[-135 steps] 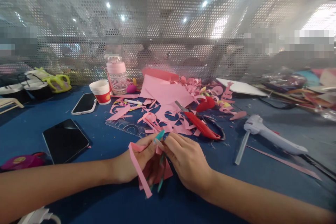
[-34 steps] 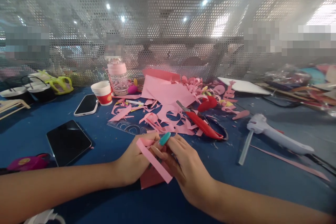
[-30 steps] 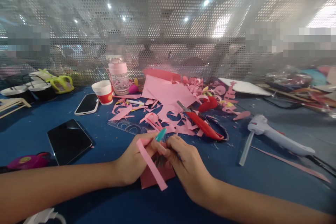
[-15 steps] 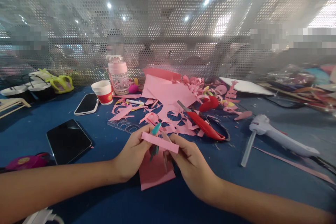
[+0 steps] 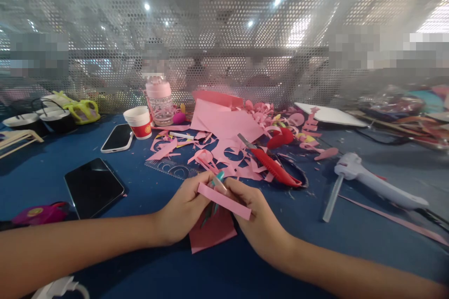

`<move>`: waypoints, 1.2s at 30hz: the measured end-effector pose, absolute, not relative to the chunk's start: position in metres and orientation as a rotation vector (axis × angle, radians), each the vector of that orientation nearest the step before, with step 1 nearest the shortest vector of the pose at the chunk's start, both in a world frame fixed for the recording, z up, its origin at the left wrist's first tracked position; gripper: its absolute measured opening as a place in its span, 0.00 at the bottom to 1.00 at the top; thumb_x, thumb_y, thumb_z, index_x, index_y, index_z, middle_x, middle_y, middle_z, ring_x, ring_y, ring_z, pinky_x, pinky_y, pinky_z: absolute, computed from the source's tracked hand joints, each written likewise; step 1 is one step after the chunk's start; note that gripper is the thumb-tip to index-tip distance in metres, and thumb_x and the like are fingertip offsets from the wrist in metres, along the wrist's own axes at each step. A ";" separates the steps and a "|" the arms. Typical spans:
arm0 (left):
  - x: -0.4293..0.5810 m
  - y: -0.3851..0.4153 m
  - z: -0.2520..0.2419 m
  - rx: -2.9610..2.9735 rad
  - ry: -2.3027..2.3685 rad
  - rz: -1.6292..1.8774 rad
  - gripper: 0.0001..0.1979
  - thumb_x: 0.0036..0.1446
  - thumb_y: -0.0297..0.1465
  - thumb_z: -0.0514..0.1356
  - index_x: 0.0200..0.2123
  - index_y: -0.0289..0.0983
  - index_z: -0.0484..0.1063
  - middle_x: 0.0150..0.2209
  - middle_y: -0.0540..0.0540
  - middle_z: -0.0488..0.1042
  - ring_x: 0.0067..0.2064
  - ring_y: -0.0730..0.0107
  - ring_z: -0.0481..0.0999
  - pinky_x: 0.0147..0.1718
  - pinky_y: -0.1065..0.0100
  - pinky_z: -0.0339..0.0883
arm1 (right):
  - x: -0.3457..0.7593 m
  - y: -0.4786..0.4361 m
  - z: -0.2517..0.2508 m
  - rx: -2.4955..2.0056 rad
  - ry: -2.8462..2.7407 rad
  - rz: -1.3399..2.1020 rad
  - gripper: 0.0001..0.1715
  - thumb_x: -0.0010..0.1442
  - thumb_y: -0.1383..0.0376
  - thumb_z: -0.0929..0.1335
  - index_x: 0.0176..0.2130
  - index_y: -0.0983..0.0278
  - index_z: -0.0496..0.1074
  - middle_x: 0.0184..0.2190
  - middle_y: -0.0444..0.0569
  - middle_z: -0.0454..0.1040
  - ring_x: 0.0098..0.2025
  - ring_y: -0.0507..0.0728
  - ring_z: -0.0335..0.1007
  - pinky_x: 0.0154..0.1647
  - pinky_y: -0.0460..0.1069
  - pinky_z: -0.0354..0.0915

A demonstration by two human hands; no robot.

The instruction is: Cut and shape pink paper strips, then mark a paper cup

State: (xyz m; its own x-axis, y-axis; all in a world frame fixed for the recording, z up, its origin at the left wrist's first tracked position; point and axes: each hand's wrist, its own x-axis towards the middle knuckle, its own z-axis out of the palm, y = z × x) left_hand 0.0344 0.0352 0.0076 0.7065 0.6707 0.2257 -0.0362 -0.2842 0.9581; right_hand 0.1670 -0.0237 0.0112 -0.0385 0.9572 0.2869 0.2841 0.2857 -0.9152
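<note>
My left hand is closed, its fingertips pinching a narrow pink paper strip at the strip's left part. My right hand is also closed, its fingers close against the left ones; the strip's right end lies across it. What its fingertips grip is hidden. Between the hands, a slim tool with a teal tip shows above the strip, and dark narrow parts of it point down below; its kind is not clear. Beneath the hands is a folded-looking pink paper piece.
Pink paper scraps and a red-handled cutter lie ahead, beside a clear stencil ruler. A glue gun rests at right. Two phones, paper cups and a bottle occupy the left, before a perforated screen.
Both hands have drawn closer together. The pink strip has shifted right and downward and tilts more, and the teal tip has moved slightly right. The right fingers now cover more of the tool.
</note>
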 end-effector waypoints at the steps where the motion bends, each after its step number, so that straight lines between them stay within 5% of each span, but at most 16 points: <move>1: 0.034 0.035 0.008 1.765 0.519 0.757 0.10 0.59 0.32 0.49 0.27 0.37 0.62 0.27 0.52 0.63 0.29 0.74 0.62 0.31 0.72 0.58 | 0.167 -0.024 0.011 -1.212 -1.529 0.819 0.21 0.59 0.59 0.62 0.20 0.62 0.51 0.19 0.38 0.47 0.22 0.48 0.38 0.21 0.45 0.46; 14: 0.034 0.029 0.007 2.018 0.585 0.826 0.10 0.61 0.32 0.43 0.29 0.38 0.59 0.27 0.51 0.64 0.29 0.71 0.62 0.31 0.70 0.61 | 0.167 -0.023 0.006 -1.289 -1.522 0.808 0.16 0.57 0.55 0.62 0.26 0.62 0.54 0.25 0.44 0.61 0.27 0.51 0.56 0.27 0.46 0.58; 17: 0.033 0.028 0.008 2.047 0.583 0.841 0.10 0.61 0.32 0.43 0.30 0.38 0.60 0.28 0.51 0.65 0.30 0.71 0.63 0.32 0.70 0.62 | 0.164 -0.019 0.000 -1.305 -1.442 0.904 0.15 0.62 0.55 0.56 0.28 0.61 0.55 0.26 0.46 0.63 0.29 0.53 0.63 0.29 0.48 0.62; 19: 0.033 0.027 0.008 2.051 0.567 0.848 0.10 0.61 0.31 0.43 0.32 0.38 0.61 0.29 0.51 0.66 0.31 0.71 0.64 0.33 0.70 0.62 | 0.162 -0.017 -0.002 -1.336 -1.420 0.908 0.17 0.63 0.56 0.52 0.28 0.61 0.56 0.25 0.47 0.64 0.28 0.53 0.63 0.29 0.48 0.63; 23: 0.033 0.027 0.007 1.999 0.541 0.824 0.09 0.61 0.29 0.42 0.30 0.38 0.59 0.29 0.51 0.64 0.31 0.71 0.64 0.34 0.69 0.61 | 0.162 -0.016 -0.002 -1.368 -1.461 0.888 0.18 0.56 0.52 0.61 0.24 0.61 0.57 0.27 0.48 0.64 0.29 0.54 0.60 0.29 0.49 0.61; 36: 0.034 0.029 0.010 1.743 0.548 0.742 0.10 0.60 0.36 0.46 0.28 0.39 0.58 0.26 0.52 0.59 0.29 0.73 0.60 0.32 0.70 0.61 | 0.168 -0.018 0.005 -1.394 -1.655 0.816 0.26 0.59 0.47 0.56 0.23 0.63 0.58 0.23 0.46 0.63 0.25 0.51 0.58 0.24 0.46 0.58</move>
State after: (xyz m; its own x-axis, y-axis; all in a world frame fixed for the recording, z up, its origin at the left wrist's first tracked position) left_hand 0.0337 0.0288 0.0099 0.6957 0.6880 0.2065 -0.0050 -0.2828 0.9592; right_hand 0.1683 -0.0182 0.0053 -0.0672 0.9830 0.1711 0.4625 0.1827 -0.8676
